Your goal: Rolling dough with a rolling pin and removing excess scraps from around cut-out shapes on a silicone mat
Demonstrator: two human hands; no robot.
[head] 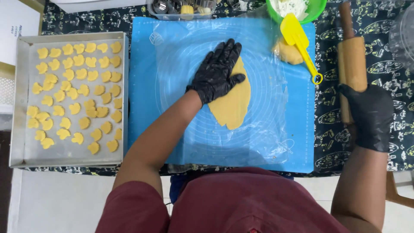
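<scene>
Head view: looking straight down at both gloved hands over a work table.
Left fingers: lying spread and flat, gripping nothing; left hand is pressing on the upper end of the dough.
Right fingers: wrapping closed around the lower part of the rolling pin; right hand is holding it off the mat, over the patterned cloth.
Dough: lying as a flattened long oval near the mat's middle, under a clear plastic sheet.
Mat: blue, sitting between tray and pin.
Scraper: yellow, resting on a smaller dough lump at the mat's top right.
Bowl: green, sitting just above the scraper, touching the mat's top edge.
Tray: metal, sitting left of the mat, holding rows of cut cookies.
Tub: clear, holding cutters, sitting above the mat.
</scene>
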